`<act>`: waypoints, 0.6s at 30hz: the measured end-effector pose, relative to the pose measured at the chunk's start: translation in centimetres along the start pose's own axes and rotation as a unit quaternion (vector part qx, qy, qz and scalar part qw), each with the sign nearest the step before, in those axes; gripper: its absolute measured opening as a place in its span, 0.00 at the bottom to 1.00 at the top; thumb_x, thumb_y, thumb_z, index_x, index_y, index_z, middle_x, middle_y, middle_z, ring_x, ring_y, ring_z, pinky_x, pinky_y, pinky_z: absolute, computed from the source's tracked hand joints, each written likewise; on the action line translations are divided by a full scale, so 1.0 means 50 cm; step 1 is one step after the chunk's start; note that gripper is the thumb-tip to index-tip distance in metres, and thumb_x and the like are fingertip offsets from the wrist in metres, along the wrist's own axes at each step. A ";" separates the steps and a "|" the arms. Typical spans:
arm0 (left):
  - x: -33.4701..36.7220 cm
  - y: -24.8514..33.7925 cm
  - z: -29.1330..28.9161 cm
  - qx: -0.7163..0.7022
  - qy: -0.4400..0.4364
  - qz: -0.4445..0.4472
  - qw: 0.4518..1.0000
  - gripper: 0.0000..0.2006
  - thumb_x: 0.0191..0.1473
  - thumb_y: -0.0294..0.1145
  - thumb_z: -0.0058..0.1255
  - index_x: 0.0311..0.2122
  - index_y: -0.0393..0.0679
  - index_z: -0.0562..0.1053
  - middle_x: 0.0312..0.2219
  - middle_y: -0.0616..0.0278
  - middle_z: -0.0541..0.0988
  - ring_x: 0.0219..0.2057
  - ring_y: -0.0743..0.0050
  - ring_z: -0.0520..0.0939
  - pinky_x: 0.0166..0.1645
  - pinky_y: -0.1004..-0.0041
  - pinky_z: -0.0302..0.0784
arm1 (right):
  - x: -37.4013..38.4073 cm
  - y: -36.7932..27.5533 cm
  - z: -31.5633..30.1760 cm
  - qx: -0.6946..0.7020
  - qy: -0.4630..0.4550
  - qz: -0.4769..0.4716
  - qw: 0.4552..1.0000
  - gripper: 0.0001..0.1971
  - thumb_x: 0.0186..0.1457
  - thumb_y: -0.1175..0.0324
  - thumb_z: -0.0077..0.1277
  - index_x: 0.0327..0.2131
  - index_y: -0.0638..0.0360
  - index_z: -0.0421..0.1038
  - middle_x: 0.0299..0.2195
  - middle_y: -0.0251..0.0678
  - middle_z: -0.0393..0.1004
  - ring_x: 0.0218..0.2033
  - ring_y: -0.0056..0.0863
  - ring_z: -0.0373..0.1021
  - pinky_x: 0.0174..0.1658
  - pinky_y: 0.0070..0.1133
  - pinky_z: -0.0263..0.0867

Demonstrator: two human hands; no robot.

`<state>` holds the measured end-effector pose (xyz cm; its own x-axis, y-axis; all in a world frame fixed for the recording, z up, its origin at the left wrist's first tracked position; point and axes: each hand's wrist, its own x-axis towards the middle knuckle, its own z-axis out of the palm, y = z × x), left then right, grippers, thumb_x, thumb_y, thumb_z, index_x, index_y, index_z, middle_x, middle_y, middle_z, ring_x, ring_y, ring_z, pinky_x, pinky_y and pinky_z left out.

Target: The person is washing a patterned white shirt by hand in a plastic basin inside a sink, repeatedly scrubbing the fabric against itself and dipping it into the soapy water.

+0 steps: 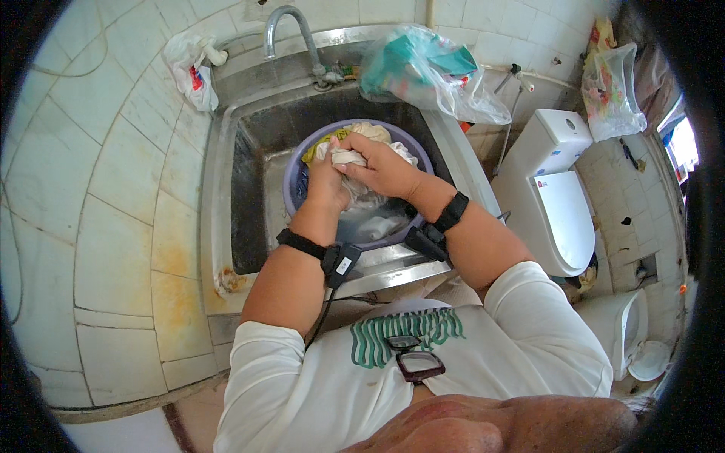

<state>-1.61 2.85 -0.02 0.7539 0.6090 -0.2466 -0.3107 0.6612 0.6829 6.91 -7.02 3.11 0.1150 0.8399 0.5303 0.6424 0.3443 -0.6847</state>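
Both my hands are closed on a bunched white cloth (348, 157), held over a round purple basin (288, 183). My left hand (326, 181) grips its left side, with the thumb pointing up. My right hand (384, 168) wraps its fingers over the cloth from the right. Part of the cloth hangs below my hands toward the basin. Water and more laundry lie in the basin: a yellow piece (316, 150) at the far left, pale cloth (372, 131) at the back, and a whitish piece (379, 226) in the water near the front.
The basin stands inside a steel sink (217, 189) below a curved faucet (290, 12). Plastic bags (427, 72) rest on the sink's back right corner. A small white bag (192, 75) is at the back left. To the right stands a white toilet (565, 211).
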 end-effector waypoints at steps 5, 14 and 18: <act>-0.007 -0.003 0.017 -0.049 -0.029 -0.029 0.998 0.19 0.56 0.46 0.46 0.45 0.41 0.67 0.40 0.57 0.74 0.40 0.64 0.77 0.43 0.63 0.73 | 0.004 0.066 0.008 -0.024 0.178 0.165 0.970 0.14 0.57 0.63 0.46 0.39 0.64 0.63 0.33 0.43 0.71 0.34 0.32 0.68 0.38 0.25 0.63; -0.002 0.010 0.004 -0.018 0.011 0.116 0.993 0.20 0.56 0.49 0.45 0.42 0.41 0.67 0.37 0.57 0.74 0.36 0.66 0.77 0.40 0.66 0.74 | -0.001 0.012 0.000 -0.035 0.042 0.123 0.991 0.20 0.52 0.54 0.48 0.36 0.65 0.68 0.30 0.53 0.72 0.33 0.48 0.70 0.38 0.33 0.64; 0.007 -0.003 -0.004 -0.031 0.001 0.054 0.998 0.23 0.56 0.54 0.40 0.44 0.42 0.66 0.39 0.57 0.73 0.38 0.63 0.76 0.42 0.64 0.73 | -0.001 -0.016 -0.003 -0.123 0.038 0.073 0.989 0.15 0.52 0.60 0.49 0.33 0.64 0.68 0.26 0.52 0.71 0.28 0.47 0.68 0.33 0.32 0.63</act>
<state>-1.42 3.04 -0.37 0.7127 0.6794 -0.1746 -0.4254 0.6165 0.6625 6.50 -7.40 3.67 0.2701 0.8364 0.4770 0.7787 0.1016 -0.6191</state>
